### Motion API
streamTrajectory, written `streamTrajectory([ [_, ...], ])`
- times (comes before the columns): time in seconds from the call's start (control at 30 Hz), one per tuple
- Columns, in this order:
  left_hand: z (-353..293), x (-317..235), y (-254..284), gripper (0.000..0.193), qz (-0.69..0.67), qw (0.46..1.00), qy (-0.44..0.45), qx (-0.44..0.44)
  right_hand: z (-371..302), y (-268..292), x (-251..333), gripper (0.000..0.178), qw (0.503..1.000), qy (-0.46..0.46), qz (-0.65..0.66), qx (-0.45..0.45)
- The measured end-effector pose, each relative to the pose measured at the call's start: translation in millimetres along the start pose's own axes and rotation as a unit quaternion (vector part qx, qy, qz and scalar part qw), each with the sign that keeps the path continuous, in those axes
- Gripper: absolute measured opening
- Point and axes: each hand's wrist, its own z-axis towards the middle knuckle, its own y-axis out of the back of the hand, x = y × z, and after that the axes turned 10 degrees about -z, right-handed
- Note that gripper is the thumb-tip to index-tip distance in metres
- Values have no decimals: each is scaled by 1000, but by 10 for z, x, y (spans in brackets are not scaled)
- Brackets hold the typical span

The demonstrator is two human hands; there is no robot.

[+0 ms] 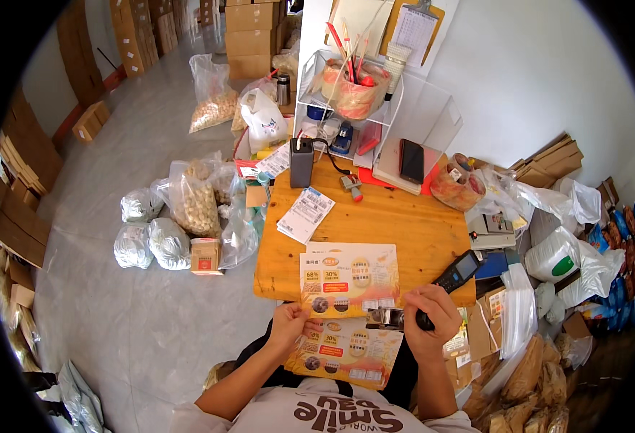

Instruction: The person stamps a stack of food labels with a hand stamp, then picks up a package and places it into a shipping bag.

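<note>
A stack of printed yellow-and-orange sheets (371, 263) lies at the table's near edge. Below it, more sheets of the same print (346, 353) rest over my lap. My left hand (288, 326) is closed at the left side, fingers gripping a printed sheet where the two groups meet. In my right hand (433, 317) is a metal hand stamp (384, 317) with a black knob, held over the right part of the sheets' border. Whether its face touches the print is hidden. Just beyond that hand, a black handheld scanner (458, 270) lies on the table.
Shipping labels (307, 215), a grey power adapter (301, 164) and a phone (411, 160) occupy the wooden table (375, 216). Behind stands a wire rack (397, 108) with tape rolls and pens. Filled bags (193, 198) sit on the floor at left; cartons and bags crowd the right.
</note>
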Motion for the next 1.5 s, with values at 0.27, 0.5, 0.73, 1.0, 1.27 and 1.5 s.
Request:
streamTrajectory([
  [0.27, -286, -178, 49, 15, 151, 986, -73, -18, -5, -3, -48, 22, 1000, 2, -3, -1],
  [0.5, -264, -208, 153, 17, 220, 962, -156, -31, 2, -24, -42, 23, 1000, 6, 2, 2],
  [0.73, -288, -174, 130, 15, 149, 974, -167, -23, 9, -41, -40, 25, 1000, 11, 2, -6],
  [1.0, -595, -170, 397, 14, 124, 988, -30, 82, 172, -236, -157, 24, 999, 20, -6, -45],
  [1.27, -625, -350, 345, 34, 558, 824, -39, 87, 344, -1035, -326, 19, 998, 60, 26, -16],
  [1.5, -61, -371, 474, 44, 281, 958, -50, -37, 322, -1667, -357, 16, 994, 87, 43, 57],
])
